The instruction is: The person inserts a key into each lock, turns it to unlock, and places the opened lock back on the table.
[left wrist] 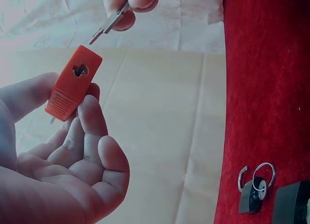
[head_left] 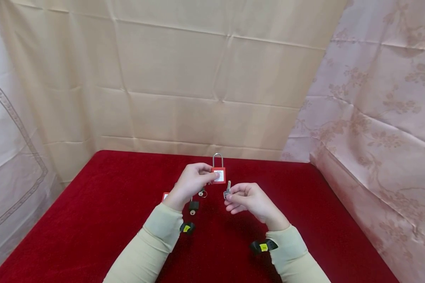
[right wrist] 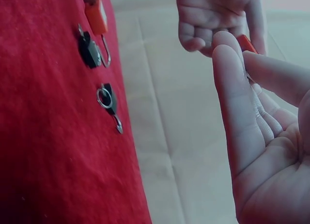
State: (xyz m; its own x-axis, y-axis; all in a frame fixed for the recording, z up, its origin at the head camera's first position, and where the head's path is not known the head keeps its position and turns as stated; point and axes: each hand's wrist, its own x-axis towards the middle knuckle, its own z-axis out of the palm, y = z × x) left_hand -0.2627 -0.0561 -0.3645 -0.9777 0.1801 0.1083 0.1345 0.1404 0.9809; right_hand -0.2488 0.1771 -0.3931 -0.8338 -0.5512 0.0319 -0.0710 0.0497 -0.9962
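Note:
A red padlock (head_left: 222, 174) with a white label is pinched between thumb and fingers of my left hand (head_left: 188, 184), raised above the table with its silver shackle upward. Its keyhole side (left wrist: 81, 69) shows in the left wrist view. Just right of the padlock, my right hand (head_left: 250, 199) pinches a silver key (head_left: 228, 192), blade pointing up. In the left wrist view a small gap separates the key's tip from the keyhole. The right wrist view hides most of the key behind my right fingers (right wrist: 232, 93).
On the red cloth-covered table (head_left: 92, 220) lie a black padlock (head_left: 193, 205), a smaller dark padlock (left wrist: 250, 197) with a key ring, and another red padlock (right wrist: 97, 18), partly behind my left wrist in the head view. A beige curtain (head_left: 198, 78) hangs behind the table.

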